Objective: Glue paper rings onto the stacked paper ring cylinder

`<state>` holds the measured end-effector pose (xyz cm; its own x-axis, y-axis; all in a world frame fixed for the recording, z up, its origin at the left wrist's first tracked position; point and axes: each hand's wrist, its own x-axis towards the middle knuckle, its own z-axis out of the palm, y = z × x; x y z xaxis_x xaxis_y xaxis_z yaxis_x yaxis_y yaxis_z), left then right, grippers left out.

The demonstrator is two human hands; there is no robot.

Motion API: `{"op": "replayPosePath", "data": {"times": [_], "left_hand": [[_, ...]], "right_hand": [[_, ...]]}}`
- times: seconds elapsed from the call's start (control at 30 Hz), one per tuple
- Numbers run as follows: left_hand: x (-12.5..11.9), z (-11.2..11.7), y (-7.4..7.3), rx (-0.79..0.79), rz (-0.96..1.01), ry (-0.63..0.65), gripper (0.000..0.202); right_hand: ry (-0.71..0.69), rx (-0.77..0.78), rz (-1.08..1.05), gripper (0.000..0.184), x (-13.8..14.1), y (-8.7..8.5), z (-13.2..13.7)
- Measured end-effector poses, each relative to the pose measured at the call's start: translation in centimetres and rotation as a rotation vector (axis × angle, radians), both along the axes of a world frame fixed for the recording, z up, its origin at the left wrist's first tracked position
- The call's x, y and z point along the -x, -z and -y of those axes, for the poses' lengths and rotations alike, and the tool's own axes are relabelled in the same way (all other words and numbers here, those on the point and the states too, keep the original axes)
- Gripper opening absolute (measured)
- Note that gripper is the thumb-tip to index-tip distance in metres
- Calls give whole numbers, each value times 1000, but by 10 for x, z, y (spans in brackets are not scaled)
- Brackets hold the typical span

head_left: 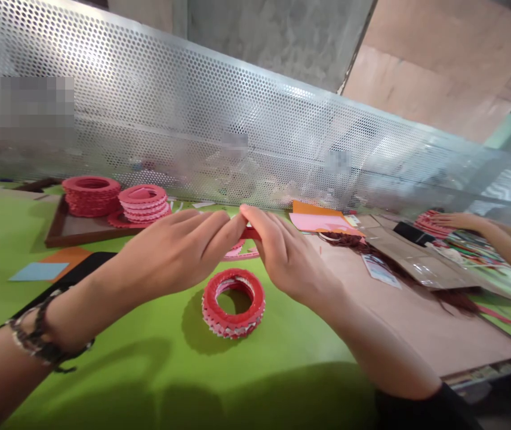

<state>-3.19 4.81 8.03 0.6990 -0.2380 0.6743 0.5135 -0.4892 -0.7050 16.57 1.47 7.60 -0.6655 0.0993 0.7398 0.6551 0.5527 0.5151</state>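
Head view: pinching
Left hand [179,251]: clamping red paper piece [250,233]
Right hand [285,254]: clamping same piece
Below hands: red ring [233,303] resting on green worktop [116,370]

A stack of rings [233,303] lies on the table [116,364], just in front of and below the left hand [172,254] and right hand [285,251], whose fingertips meet. Behind to the left, a tray [61,233] holds ring piles [91,194]; a perforated screen [237,131] stands behind everything, with a cardboard sheet [416,316] to the right.

Both forearms reach in from the near edge – left hand [179,251] and right hand [282,251] meet fingertip to fingertip, each grip pinched closed, palms down
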Motion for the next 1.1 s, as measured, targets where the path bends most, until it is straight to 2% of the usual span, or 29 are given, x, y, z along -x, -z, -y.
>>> {"op": "replayPosePath", "data": {"times": [0.13, 0.23, 0.37, 0.43, 0.63, 0.83, 1.0, 1.1], "left_hand": [[-1, 0, 1, 96, -49, -52, 34], [-2, 2, 3, 223, 4, -62, 39], [-1, 3, 4, 471, 161, -76, 41], [0, 2, 4, 543, 201, -104, 42], [-1, 0, 4, 402, 94, -104, 57], [2, -2, 3, 376, 28, -141, 57], [3, -6, 9, 417, 39, -147, 59], [3, -11, 14, 562, 98, -126, 58]], "right_hand": [[31, 119, 5, 35, 1, 3, -1], [14, 222, -92, 38, 2, 5, -1], [30, 218, -236, 28, 2, 6, -3], [66, 197, -256, 24, 1, 7, -4], [35, 217, -230, 27, 2, 7, -1], [17, 293, -211, 28, 1, 8, -4], [55, 353, -201, 29, 1, 8, -5], [100, 413, -202, 29, 2, 4, -2]]}}
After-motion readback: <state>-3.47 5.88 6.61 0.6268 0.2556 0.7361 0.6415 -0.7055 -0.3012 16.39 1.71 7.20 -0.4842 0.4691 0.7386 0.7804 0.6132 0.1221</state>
